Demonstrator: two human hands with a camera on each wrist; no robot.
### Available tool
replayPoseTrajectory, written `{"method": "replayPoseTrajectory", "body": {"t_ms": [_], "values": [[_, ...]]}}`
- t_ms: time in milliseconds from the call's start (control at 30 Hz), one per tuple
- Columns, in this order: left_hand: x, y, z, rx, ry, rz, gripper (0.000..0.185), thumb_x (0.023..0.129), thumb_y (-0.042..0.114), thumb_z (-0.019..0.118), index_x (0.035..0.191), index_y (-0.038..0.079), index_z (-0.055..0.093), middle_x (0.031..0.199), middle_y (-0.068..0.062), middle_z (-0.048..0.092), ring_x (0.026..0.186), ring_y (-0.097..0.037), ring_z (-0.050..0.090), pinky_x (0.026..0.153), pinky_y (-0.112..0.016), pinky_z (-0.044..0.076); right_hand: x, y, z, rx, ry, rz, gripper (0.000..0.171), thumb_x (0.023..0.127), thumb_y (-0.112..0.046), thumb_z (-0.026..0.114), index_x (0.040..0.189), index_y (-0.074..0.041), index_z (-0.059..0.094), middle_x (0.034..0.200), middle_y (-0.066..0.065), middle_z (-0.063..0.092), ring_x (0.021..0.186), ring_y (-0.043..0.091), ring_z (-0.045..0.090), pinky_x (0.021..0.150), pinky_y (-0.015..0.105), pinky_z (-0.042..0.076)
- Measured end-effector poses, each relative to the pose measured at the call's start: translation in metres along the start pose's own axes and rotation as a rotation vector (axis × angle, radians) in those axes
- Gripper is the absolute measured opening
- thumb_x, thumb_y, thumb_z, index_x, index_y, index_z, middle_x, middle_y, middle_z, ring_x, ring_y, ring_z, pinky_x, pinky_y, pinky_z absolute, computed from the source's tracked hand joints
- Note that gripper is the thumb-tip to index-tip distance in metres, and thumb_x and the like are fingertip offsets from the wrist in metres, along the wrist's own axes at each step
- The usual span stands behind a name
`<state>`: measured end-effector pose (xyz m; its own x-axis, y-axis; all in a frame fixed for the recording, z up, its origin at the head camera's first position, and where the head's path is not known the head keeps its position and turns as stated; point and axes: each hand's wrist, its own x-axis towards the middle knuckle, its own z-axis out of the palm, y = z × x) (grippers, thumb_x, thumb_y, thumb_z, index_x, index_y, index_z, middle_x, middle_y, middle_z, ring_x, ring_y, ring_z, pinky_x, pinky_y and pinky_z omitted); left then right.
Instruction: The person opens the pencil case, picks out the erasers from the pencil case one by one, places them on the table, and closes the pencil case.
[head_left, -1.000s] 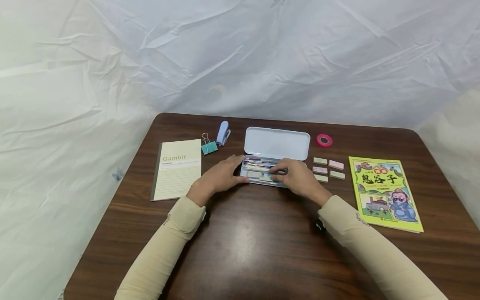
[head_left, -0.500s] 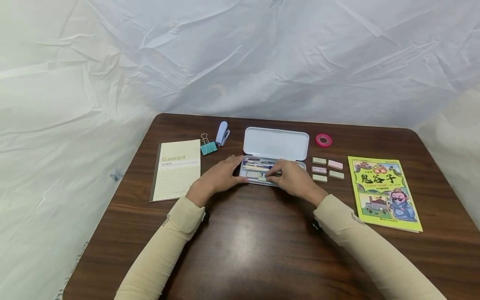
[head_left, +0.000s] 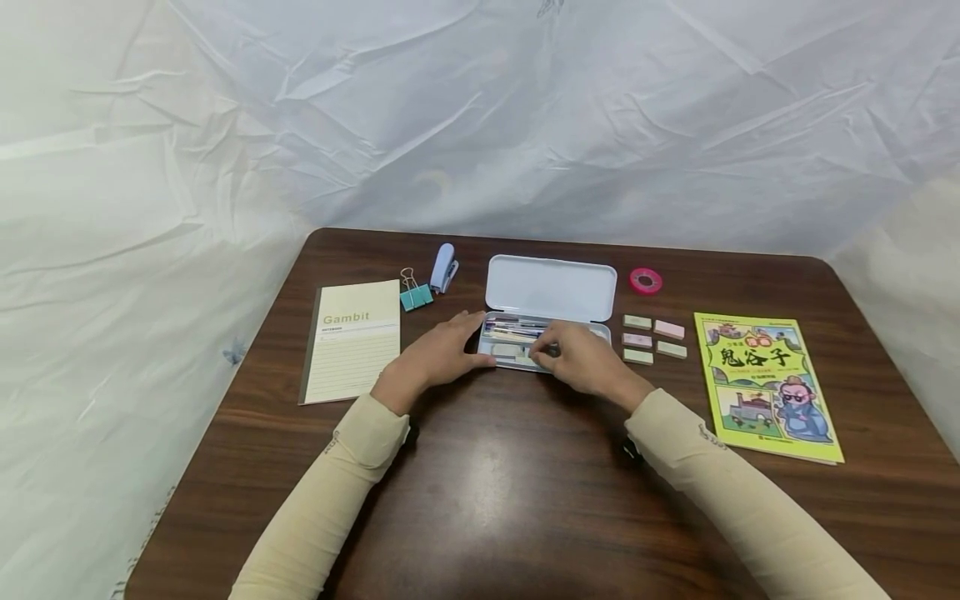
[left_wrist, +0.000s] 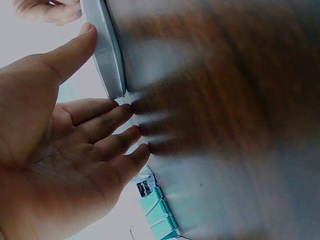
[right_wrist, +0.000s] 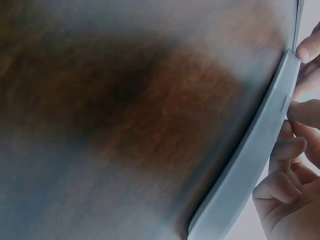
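Note:
An open pale blue pencil case [head_left: 517,360] lies mid-table, its lid [head_left: 551,287] laid back and several pens in the tray. My left hand [head_left: 471,340] rests at the case's left end. Its thumb lies along the front wall and its straight fingers touch the table. The left wrist view shows that hand [left_wrist: 100,120] flat beside the case [left_wrist: 107,55]. My right hand [head_left: 551,350] reaches into the tray with its fingers curled and pinches at a small pale green pad [head_left: 525,357]. In the right wrist view those curled fingers [right_wrist: 292,145] hook over the case wall [right_wrist: 250,165].
A Gambit notebook [head_left: 352,340], teal binder clips [head_left: 416,293] and a blue stapler [head_left: 444,267] lie to the left. Several small pastel pads [head_left: 652,337], a pink tape roll [head_left: 646,280] and a yellow-green picture book [head_left: 765,385] lie to the right. White sheeting hangs behind the table.
My right hand has slid a little left along the tray, and the small green pad has gone with it. The left hand has stayed at the case's left end.

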<state>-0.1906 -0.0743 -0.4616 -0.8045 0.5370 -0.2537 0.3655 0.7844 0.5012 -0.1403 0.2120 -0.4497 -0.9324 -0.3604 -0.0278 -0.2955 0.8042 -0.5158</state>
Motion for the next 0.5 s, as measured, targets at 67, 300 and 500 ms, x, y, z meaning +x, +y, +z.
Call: {"method": "replayPoseTrajectory", "body": {"t_ms": [67, 300, 500], "values": [[0.000, -0.001, 0.000, 0.003, 0.000, -0.002, 0.099, 0.107, 0.066, 0.073, 0.184, 0.022, 0.029, 0.191, -0.009, 0.030, 0.180, -0.030, 0.026, 0.144, -0.055, 0.033, 0.002, 0.005, 0.005, -0.005, 0.010, 0.004, 0.010, 0.107, -0.027, 0.082, 0.109, -0.025, 0.091, 0.114, -0.004, 0.082, 0.104, 0.017, 0.074, 0.096, 0.047, 0.063], [0.001, 0.000, 0.000, 0.007, 0.003, -0.006, 0.099, 0.107, 0.067, 0.072, 0.184, 0.023, 0.029, 0.191, -0.009, 0.031, 0.180, -0.030, 0.027, 0.144, -0.055, 0.033, -0.002, -0.004, -0.001, -0.009, 0.003, -0.015, 0.012, 0.107, -0.027, 0.082, 0.111, -0.022, 0.092, 0.114, -0.001, 0.082, 0.105, 0.018, 0.076, 0.092, 0.046, 0.063], [0.001, -0.001, 0.000, 0.002, -0.003, -0.009, 0.100, 0.106, 0.068, 0.073, 0.184, 0.023, 0.029, 0.191, -0.008, 0.030, 0.180, -0.030, 0.026, 0.144, -0.056, 0.033, -0.004, -0.015, -0.010, -0.023, -0.023, -0.011, 0.014, 0.109, -0.026, 0.081, 0.112, -0.018, 0.093, 0.112, 0.001, 0.081, 0.097, 0.016, 0.072, 0.082, 0.040, 0.059]]}}
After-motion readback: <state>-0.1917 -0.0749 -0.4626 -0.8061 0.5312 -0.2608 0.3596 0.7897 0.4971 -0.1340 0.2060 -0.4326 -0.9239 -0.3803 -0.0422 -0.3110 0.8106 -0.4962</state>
